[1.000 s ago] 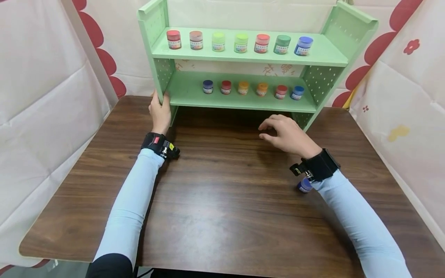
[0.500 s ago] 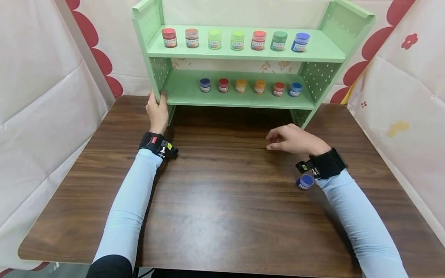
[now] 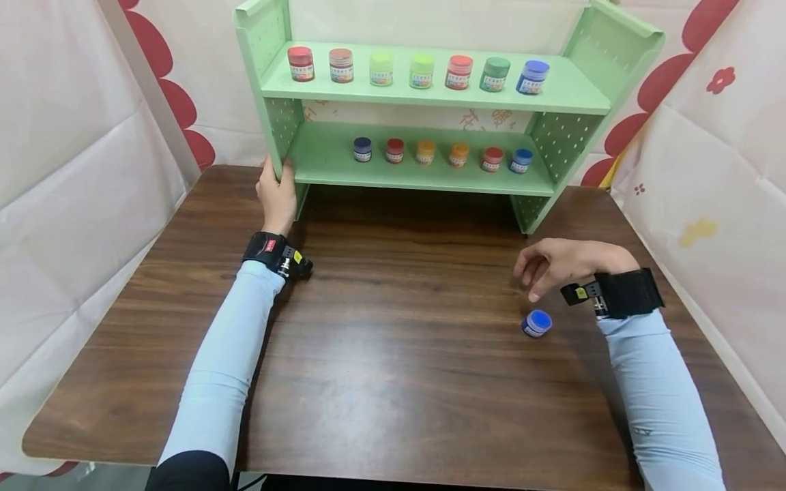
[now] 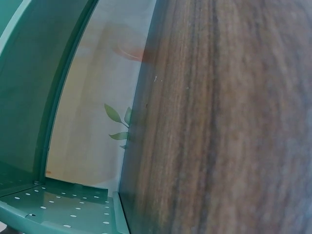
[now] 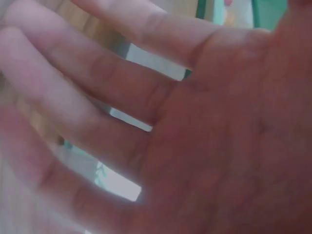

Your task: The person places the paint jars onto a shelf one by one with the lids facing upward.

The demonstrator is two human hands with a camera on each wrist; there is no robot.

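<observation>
A green two-tier shelf [image 3: 424,179] stands at the back of the wooden table. My left hand [image 3: 278,199] grips the lower front edge of its left side panel, thumb on the inner face. Just behind a small paint jar with a blue lid [image 3: 537,323], my right hand [image 3: 561,264] hovers over the table with loosely bent fingers and nothing in them. That jar stands by itself on the right half of the table. The right wrist view shows the bare palm [image 5: 219,131] and spread fingers. In the left wrist view, the shelf's perforated side panel [image 4: 63,207] shows at lower left.
Several paint jars line the upper board, among them a green-lidded jar [image 3: 494,74] and a blue one [image 3: 532,77]. Smaller jars, such as an orange one [image 3: 458,154], stand in a row below. White patterned cloth [image 3: 706,177] hangs around the table [image 3: 381,354].
My right hand has moved right and toward me, from below the shelf's lower board to near the blue jar, now uncovered by the sleeve. The left hand keeps its grip on the shelf.
</observation>
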